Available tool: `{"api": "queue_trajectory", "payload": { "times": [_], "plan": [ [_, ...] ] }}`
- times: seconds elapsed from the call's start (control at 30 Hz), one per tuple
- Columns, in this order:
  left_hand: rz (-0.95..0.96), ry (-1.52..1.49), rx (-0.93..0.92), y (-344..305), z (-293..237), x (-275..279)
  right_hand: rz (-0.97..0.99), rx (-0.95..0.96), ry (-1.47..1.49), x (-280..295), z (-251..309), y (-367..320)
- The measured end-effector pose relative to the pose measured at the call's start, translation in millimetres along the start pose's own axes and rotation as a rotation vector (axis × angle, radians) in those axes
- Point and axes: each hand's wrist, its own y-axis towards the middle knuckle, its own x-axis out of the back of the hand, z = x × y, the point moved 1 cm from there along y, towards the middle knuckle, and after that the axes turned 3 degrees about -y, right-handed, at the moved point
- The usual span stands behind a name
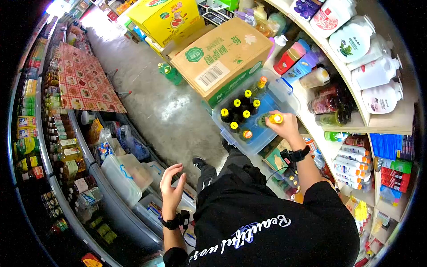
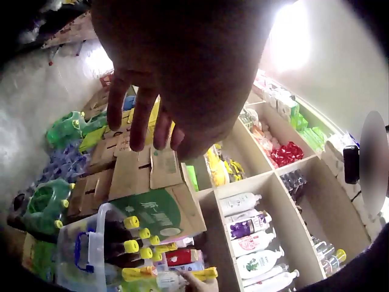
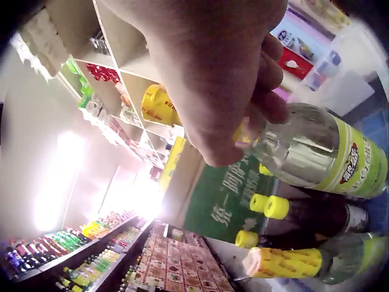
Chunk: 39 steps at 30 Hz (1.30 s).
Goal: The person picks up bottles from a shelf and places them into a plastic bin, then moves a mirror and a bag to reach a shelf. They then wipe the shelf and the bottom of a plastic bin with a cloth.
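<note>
Shop aisle, head view: grey concrete floor [image 1: 147, 89] on one side, stocked shelves [image 1: 391, 122] on the other, a cardboard box [image 1: 222, 58] just beyond the plastic tub [image 1: 291, 100]
Clear bottle, head view: the held bottle [image 1: 263, 120] is at the tub, beside the dark bottles [image 1: 227, 116], cap toward the person, body slanting down and away; whether its base touches the tub cannot be told
Right hand, head view: this hand [image 1: 284, 127] is the nearer one, fingers curled round the bottle's neck
Left hand, head view: the other hand [image 1: 172, 184] hangs well apart, fingers loose and holding nothing
Left fingers, left wrist view: spread in the air, tub and bottles lower down in the picture
Bottle neck, right wrist view: gripped just below the yellow cap [image 3: 159, 104]; the long axis runs from cap, past the fingers, to the green label [image 3: 357, 159]
</note>
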Motion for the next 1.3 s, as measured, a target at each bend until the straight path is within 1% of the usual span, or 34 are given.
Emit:
{"api": "queue_trajectory", "payload": {
  "times": [0.03,0.17,0.27,0.3,0.5,0.6,0.9,1.0,1.1,1.13,1.17,1.2,1.23,1.27,1.3],
  "plan": [
    [-0.011,0.005,0.007,-2.2,0.5,1.2,0.063,-0.063,-0.017,-8.2,-3.4,2.7],
    [-0.071,-0.05,0.072,-12.2,6.0,3.3,0.187,-0.166,-0.027,-34.0,-11.5,8.8],
    [-0.093,-0.058,0.105,-19.8,11.9,3.4,0.219,-0.185,-0.057,-56.9,-24.0,6.9],
    [-0.095,-0.049,0.108,-21.8,12.5,3.6,0.244,-0.212,0.001,-58.8,-24.1,7.0],
    [-0.119,-0.02,0.118,-30.9,17.2,2.5,0.227,-0.131,0.039,-91.5,-42.4,3.6],
    [-0.127,-0.019,0.137,-32.9,18.3,2.4,0.254,-0.159,0.043,-95.0,-37.2,4.2],
    [-0.127,-0.026,0.143,-34.5,18.0,2.9,0.251,-0.095,0.086,-106.3,-27.5,3.0],
    [-0.136,-0.049,0.159,-35.7,19.6,2.9,0.332,-0.121,0.087,-102.6,-27.2,7.1],
    [-0.16,-0.049,0.19,-40.8,24.4,7.7,0.272,-0.114,0.075,-105.2,-30.4,5.0],
    [-0.163,-0.034,0.17,-42.7,27.5,10.2,0.29,-0.101,0.167,-114.7,-45.2,4.1],
    [-0.166,-0.029,0.16,-45.3,36.3,13.2,0.331,-0.097,0.225,-110.0,-42.0,4.4],
    [-0.175,0.0,0.161,-48.7,42.5,17.0,0.314,-0.078,0.188,-116.6,-52.4,5.1],
    [-0.2,-0.003,0.181,-51.6,44.9,22.1,0.411,-0.17,0.234,-111.2,-49.1,7.4],
    [-0.235,0.029,0.159,-58.8,50.4,29.9,0.385,-0.128,0.307,-110.8,-49.4,4.4],
    [-0.279,0.011,0.188,-65.1,58.5,37.4,0.42,0.01,0.059,-116.0,-69.0,6.5]
  ]
}}
